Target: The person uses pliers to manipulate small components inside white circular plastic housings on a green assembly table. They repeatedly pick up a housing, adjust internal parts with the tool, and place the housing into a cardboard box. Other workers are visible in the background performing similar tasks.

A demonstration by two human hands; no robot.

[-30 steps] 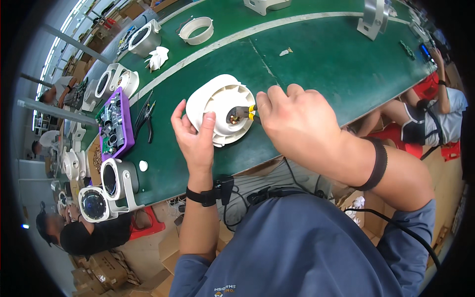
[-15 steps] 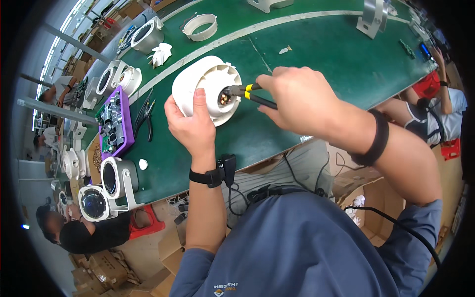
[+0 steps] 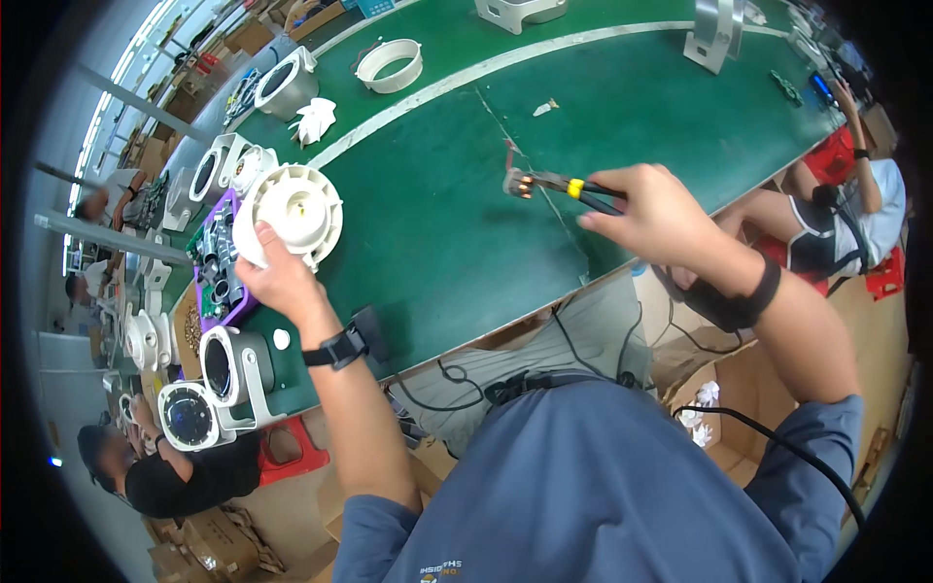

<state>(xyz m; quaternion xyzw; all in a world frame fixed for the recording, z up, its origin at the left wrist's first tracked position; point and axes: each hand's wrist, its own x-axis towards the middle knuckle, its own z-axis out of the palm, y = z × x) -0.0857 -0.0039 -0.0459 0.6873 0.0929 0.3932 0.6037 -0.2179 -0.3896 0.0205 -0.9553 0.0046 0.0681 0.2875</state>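
My left hand (image 3: 279,280) grips a round white plastic housing (image 3: 321,185) with a ribbed rim and a hollow centre, tilted toward me above the purple tray (image 3: 229,313). Around the handles of black pliers with yellow bands (image 3: 559,183) my right hand (image 3: 661,212) is closed, well over to the right. Held in the pliers' jaws is a small round metal part (image 3: 517,183) with coppery spots, apart from the housing. Something thin and red shows just beyond it. Metal parts fill the tray, which the housing partly covers.
Camera-like units with brackets (image 3: 231,367) stand at the left edge of the green table (image 3: 428,262). Farther back lie a white ring (image 3: 391,66) and a white finned part (image 3: 314,120). A bent metal bracket (image 3: 714,37) stands far right. Other people sit at both sides.
The pliers have come away from the housing with the small metal part in their jaws, moving right. My left hand has carried the housing left and down, over the tray's edge.
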